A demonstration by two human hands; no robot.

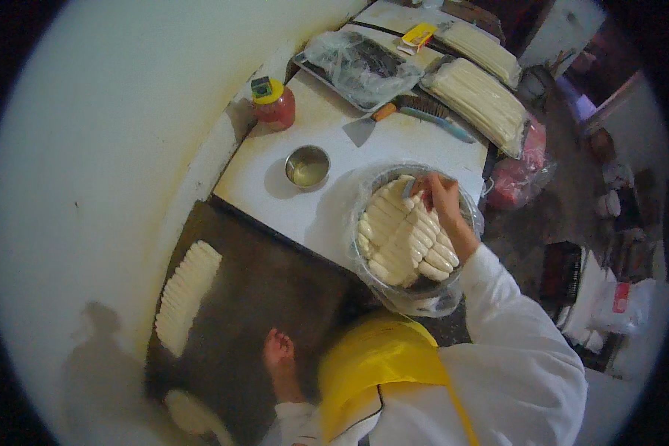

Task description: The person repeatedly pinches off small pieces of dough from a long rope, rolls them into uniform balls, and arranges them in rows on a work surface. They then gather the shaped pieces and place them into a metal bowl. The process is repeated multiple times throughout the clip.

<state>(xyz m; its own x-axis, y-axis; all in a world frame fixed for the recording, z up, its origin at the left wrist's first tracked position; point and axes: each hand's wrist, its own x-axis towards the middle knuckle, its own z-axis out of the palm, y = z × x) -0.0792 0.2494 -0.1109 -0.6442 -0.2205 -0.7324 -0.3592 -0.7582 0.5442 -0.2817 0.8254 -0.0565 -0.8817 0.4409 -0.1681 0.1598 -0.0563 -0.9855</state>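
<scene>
My right hand (444, 199) reaches over a round basin (464, 197) lined with clear plastic. Its fingers are closed on a small tool with a greyish edge, whose kind I cannot make out. Beneath it, pale, glossy dough strips (401, 230) lie side by side in the basin. My left hand (278, 349) is over the dark worktop (253, 275), fingers slightly bent and apart, holding nothing. Left of it lies a row of pressed-together dough pieces (188, 297). A metal cup (307, 166) with yellowish liquid stands left of the basin.
On the white table are a red jar (275, 110) with a yellow lid, a scraper (362, 130), a brush (435, 119) and a plastic-covered tray (357, 70). Wrapped dough slabs (479, 100) lie at the far right. More dough (189, 411) lies near the lower left. A wall (111, 149) borders the left.
</scene>
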